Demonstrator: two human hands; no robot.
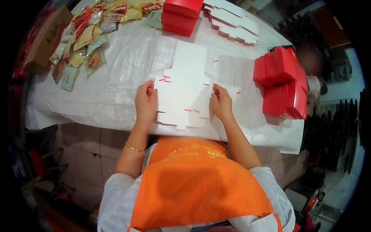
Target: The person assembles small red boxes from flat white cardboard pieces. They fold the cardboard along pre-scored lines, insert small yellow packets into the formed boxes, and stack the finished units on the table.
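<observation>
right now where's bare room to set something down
Bare sheet shows left of the left hand, below the packets; a smaller patch, with a red scrap, separates the right hand from the rightmost red boxes. Crowded: far side, and centre beneath the flat white carton.

A white card box blank is lying flat and unfolded by the near edge of the white table covering, its broad panel stretching toward the far side, its small end tab pointing nearward.
</observation>
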